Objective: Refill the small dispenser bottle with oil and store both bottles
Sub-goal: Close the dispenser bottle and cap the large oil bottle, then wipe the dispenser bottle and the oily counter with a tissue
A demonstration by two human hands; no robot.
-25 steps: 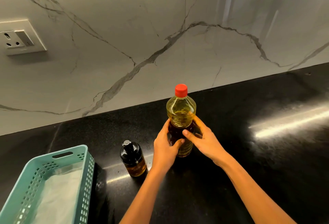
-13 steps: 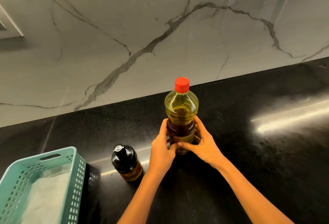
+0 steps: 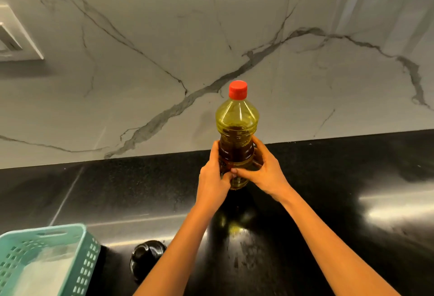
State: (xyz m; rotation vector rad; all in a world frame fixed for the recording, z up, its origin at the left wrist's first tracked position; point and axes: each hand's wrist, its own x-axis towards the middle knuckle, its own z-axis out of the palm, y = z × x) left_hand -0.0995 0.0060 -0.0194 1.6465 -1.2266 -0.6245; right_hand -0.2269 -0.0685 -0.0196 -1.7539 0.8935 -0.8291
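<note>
A large clear oil bottle with yellow oil and a red cap is held upright, lifted off the black counter. My left hand wraps its lower left side and my right hand its lower right side, fingertips meeting in front. The small dark dispenser bottle with a black top stands on the counter near the front, partly hidden behind my left forearm.
A teal perforated basket with a white lining sits at the front left. A marble backsplash rises behind the counter, with a white wall socket at the far left. Bright reflections lie on the counter at right.
Both hands have raised the large oil bottle off the counter and away from me. The view tilted up, so the dispenser bottle and basket now sit lower in frame.
</note>
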